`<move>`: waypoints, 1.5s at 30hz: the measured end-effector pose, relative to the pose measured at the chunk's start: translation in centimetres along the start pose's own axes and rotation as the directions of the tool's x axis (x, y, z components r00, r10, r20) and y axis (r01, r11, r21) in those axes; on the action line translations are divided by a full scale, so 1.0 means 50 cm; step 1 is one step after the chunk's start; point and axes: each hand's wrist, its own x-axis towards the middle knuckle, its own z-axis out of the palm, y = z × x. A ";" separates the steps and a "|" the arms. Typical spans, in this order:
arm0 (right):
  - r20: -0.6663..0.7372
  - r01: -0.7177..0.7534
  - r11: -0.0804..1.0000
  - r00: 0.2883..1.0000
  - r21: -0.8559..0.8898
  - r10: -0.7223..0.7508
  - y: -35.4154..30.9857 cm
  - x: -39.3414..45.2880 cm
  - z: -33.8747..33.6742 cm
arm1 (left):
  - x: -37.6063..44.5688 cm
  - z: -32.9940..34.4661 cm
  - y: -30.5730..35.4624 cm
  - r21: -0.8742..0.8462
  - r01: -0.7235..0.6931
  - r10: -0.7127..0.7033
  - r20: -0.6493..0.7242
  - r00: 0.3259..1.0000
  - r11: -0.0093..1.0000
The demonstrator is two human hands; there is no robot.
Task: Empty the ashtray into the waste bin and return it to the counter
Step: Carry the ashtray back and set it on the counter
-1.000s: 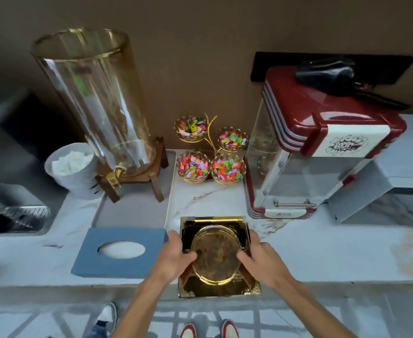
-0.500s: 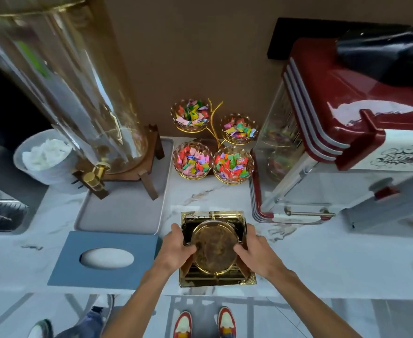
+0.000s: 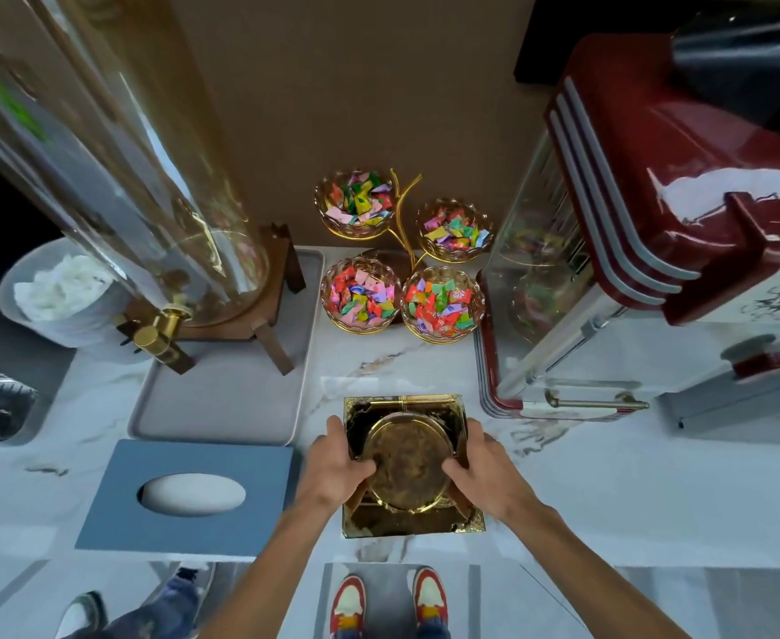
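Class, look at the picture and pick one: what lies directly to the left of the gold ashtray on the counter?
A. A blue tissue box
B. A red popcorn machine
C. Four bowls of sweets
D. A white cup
A: the blue tissue box lies flat on the counter just left of the ashtray, beside the left hand; the right hand grips the other side.

Two bare forearms reach in from the bottom edge, with no sleeves, watch or rings in view. The left hand (image 3: pixel 333 468) and right hand (image 3: pixel 482 470) wear no gloves. Below, the person's shoes (image 3: pixel 388 601) show red uppers with cream toe caps, above blue trouser hems.
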 end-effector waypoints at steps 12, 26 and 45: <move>-0.032 0.045 0.998 0.998 -0.034 -0.046 0.016 0.011 0.018 | 0.007 0.023 0.009 0.083 0.006 -0.003 -0.030 1.000 0.997; -0.044 0.041 0.998 0.998 -0.050 -0.044 0.022 0.025 0.033 | 0.018 0.030 0.008 0.113 0.040 -0.035 -0.043 0.998 0.993; -0.057 0.030 0.999 0.998 -0.020 -0.031 0.023 0.031 0.046 | 0.027 0.033 0.014 0.224 0.020 -0.008 -0.057 0.998 0.974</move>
